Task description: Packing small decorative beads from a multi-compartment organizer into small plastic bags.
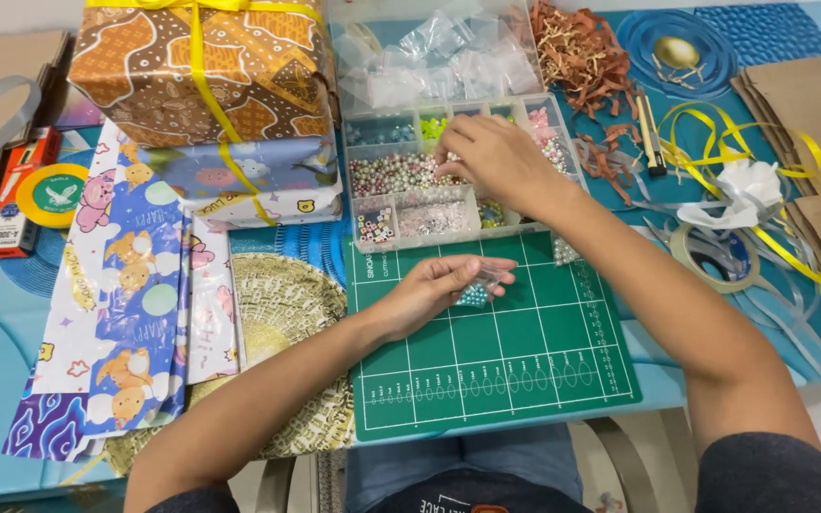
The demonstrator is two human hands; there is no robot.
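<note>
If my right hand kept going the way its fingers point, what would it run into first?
The right hand points left over the clear bead box, fingertips at the compartment of pearly beads. Going on, it would probably meet the box's left wall, then the wrapped gifts; height is unclear.

The right hand [491, 157] covers part of the far clear plastic compartment box of beads [401, 174], hiding its fingertips and whatever they touch. The small clear packet of bluish beads [477, 293] in the left hand [434, 290] is too small to make out. The brown patterned gift box with yellow ribbon [201, 66] is cut off by the far edge.
</note>
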